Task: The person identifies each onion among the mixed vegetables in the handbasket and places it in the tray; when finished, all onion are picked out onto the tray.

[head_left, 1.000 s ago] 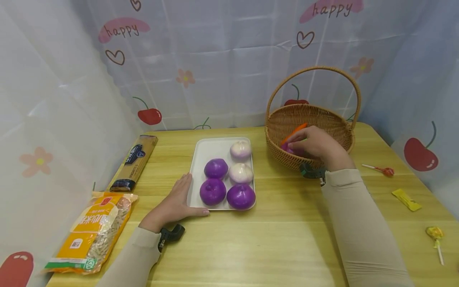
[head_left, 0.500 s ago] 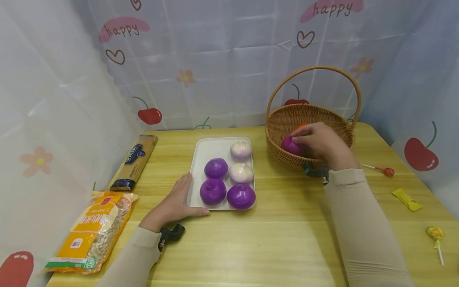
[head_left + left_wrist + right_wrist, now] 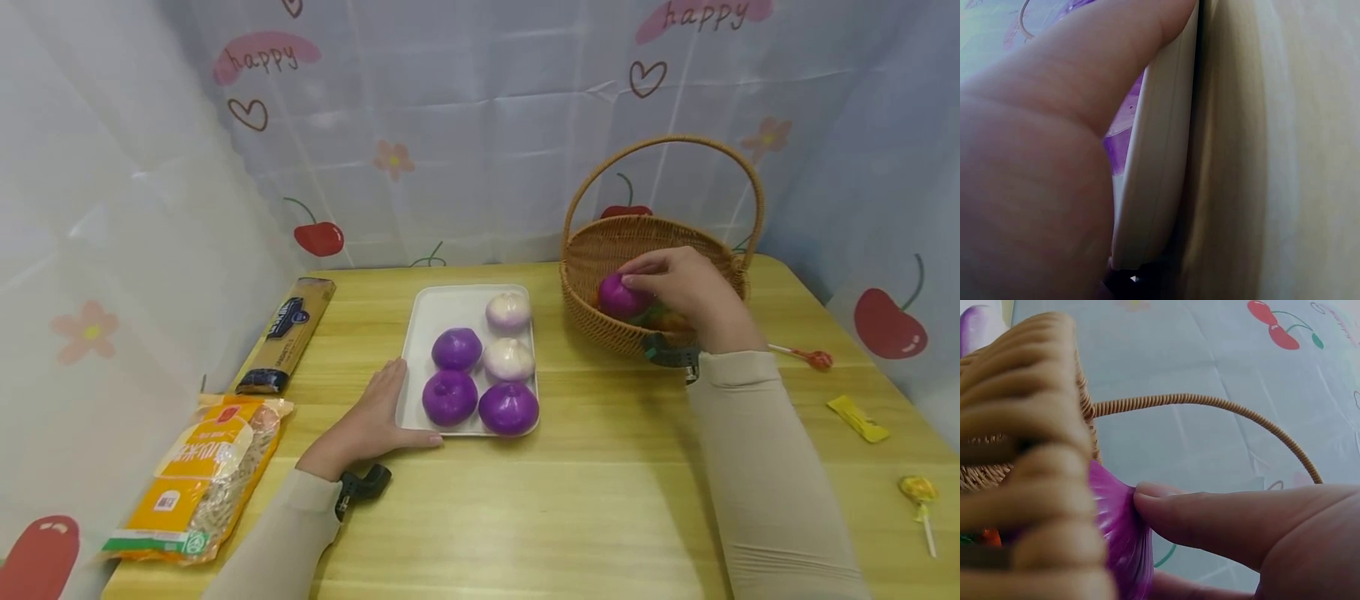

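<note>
My right hand (image 3: 660,283) grips a purple onion (image 3: 618,295) just above the inside of the wicker basket (image 3: 592,321); the right wrist view shows fingertips (image 3: 1166,500) pinching the purple onion (image 3: 1119,537) beside the basket wall (image 3: 1022,462). My left hand (image 3: 375,412) lies flat on the table with straight fingers against the left edge of the white tray (image 3: 442,304); its thumb runs along the tray's front rim (image 3: 1160,156). The tray holds three purple onions (image 3: 450,397) and two white ones (image 3: 508,310).
A pasta box (image 3: 288,333) and a yellow bag of noodles (image 3: 198,475) lie at the left. Lollipops (image 3: 806,357) (image 3: 918,492) and a yellow wrapper (image 3: 858,418) lie at the right. Orange and green items sit in the basket under my hand. A curtain surrounds the table.
My right hand closed on the purple onion in the basket and lifted it a little. The left hand has stayed at the tray.
</note>
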### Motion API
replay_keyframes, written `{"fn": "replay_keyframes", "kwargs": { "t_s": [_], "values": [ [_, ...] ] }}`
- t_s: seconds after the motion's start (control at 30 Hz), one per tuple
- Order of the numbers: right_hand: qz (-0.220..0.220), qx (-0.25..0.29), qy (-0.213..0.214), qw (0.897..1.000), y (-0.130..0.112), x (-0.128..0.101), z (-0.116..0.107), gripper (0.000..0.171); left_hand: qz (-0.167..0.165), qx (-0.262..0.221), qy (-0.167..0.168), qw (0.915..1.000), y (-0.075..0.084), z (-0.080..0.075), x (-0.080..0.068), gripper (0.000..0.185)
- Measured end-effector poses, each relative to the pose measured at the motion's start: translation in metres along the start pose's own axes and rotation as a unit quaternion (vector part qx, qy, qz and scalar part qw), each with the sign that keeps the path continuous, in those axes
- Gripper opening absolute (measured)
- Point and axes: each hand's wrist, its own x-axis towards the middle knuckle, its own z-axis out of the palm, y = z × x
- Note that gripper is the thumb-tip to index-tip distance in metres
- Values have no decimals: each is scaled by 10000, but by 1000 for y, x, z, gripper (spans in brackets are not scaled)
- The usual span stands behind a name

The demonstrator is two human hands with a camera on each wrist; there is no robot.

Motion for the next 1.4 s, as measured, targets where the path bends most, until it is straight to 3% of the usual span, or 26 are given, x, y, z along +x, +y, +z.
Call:
{"fn": "replay_keyframes", "kwargs": {
  "t_s": [0.43, 0.83, 1.03, 1.4],
  "values": [
    [-2, 38, 304, 9995, -18, -3, -4, 44, -35, 44, -39, 10000, 0, -2, 1, 148],
    [-210, 278, 253, 9991, -57, 5, -4, 40, 48, 13, -11, 10000, -1, -3, 1, 148],
    [-478, 265, 91, 9985, -84, 14, 11, 36, 41, 24, 15, 10000, -2, -2, 1, 148],
    [-873, 352, -280, 9952, -122, 41, 60, 28, 5, 95, -11, 10000, -5, -1, 2, 150]
  ]
}}
